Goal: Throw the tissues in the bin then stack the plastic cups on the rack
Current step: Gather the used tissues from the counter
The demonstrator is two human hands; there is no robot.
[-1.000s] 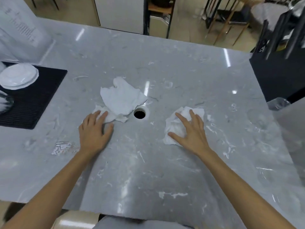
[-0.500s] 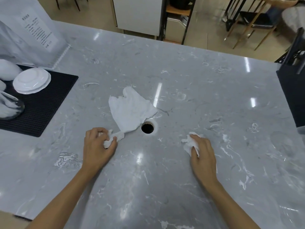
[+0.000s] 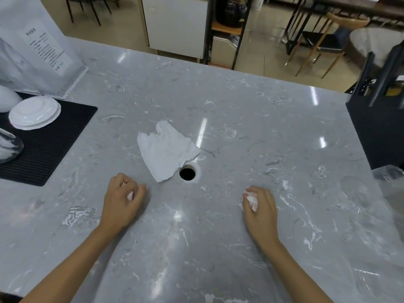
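I have a crumpled tissue [image 3: 251,200] balled in my right hand [image 3: 261,209], fingers curled tight around it, and a smaller wad [image 3: 130,195] pinched inside my closed left hand [image 3: 123,203]; both fists rest on the grey marble counter [image 3: 240,119]. A third tissue [image 3: 167,153] lies flat and open just beside the round hole [image 3: 187,173] in the counter, its lower edge almost touching the rim. Nothing looks binned yet, and I judge the hole may be the bin chute. A clear plastic cup [image 3: 388,174] sits at the right edge by the black rack [image 3: 376,127], unstacked.
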